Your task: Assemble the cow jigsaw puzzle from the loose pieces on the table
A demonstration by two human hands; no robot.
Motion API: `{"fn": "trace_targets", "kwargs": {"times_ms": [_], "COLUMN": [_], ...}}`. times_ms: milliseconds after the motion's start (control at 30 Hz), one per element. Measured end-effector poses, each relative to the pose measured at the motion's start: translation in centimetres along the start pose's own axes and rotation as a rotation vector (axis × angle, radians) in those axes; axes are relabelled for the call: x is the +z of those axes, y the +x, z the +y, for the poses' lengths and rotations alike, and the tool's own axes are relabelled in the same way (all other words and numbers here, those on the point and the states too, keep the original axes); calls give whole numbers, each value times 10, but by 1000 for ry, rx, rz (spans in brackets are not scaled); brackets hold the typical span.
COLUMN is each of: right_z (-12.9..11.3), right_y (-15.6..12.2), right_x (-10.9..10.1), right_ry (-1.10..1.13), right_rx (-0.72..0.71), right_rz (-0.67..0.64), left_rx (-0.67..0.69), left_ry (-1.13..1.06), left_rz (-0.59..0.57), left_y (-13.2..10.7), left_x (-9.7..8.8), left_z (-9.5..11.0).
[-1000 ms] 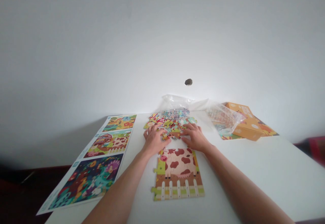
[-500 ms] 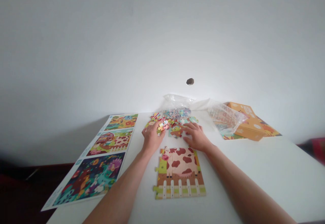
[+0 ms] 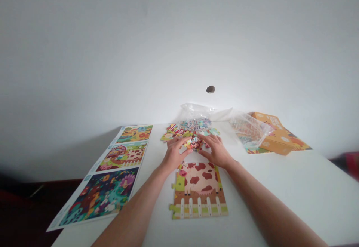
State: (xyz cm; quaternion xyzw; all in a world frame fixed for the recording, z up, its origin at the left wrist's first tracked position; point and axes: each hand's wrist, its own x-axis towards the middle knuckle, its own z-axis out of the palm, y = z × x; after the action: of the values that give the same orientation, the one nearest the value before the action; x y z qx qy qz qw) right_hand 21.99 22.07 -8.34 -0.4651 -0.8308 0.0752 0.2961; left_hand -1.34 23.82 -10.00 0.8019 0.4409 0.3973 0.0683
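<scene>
Between my two hands is a jigsaw puzzle piece (image 3: 194, 142) with a small figure printed on it. My left hand (image 3: 175, 153) pinches its left side between thumb and fingers. My right hand (image 3: 218, 150) is curled at the piece's right side, fingertips and thumb against it. Just in front of the hands lies a joined puzzle section (image 3: 200, 189) showing a brown-spotted cow above a white fence. Loose puzzle pieces (image 3: 175, 130) are heaped behind the hands, partly hidden by the fingers.
At left lies a printed sheet (image 3: 112, 179) with three pictures, one matching the cow scene. Clear plastic bags (image 3: 196, 112) holding more pieces rest by the wall. An orange box (image 3: 273, 133) sits at back right on the white table (image 3: 303, 191).
My left hand has moved right with the puzzle piece, towards my right hand. My right hand's fingers have come in to the piece's other side.
</scene>
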Motion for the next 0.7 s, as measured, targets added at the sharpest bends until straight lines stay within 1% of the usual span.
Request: {"fn": "trace_targets", "kwargs": {"times_ms": [33, 100, 133, 233, 300, 333, 433, 533, 600, 700], "right_z": [0, 3, 5, 11, 13, 13, 9, 6, 6, 6], "right_y": [0, -1, -1, -1, -1, -1, -1, -2, -2, -2], "right_x": [1, 4, 6, 10, 10, 10, 6, 3, 3, 4], "right_ry": [-6, -23, -34, -70, -84, -86, -95, -129, -164, -193], "right_rx": [7, 55, 85, 142, 148, 146, 105, 81, 124, 187], "right_rz": [-21, -59, -71, -78, -66, -61, -81, -112, -99, -69], "left_rx": [-6, -68, -129, -375, -497, -529, -556, -567, -546, -452], "left_ry": [19, 63, 88, 158, 181, 183, 208, 285, 356, 402], "left_rz": [0, 46, 87, 206, 239, 241, 210, 114, 64, 53], "left_y": [0, 1, 1, 4, 6, 6, 7, 6, 5, 2], "left_x": [0, 0, -1, -4, -6, -7, -7, -6, -6, -7], "left_z": [0, -2, -3, -11, -15, -15, -13, -9, -8, -9]}}
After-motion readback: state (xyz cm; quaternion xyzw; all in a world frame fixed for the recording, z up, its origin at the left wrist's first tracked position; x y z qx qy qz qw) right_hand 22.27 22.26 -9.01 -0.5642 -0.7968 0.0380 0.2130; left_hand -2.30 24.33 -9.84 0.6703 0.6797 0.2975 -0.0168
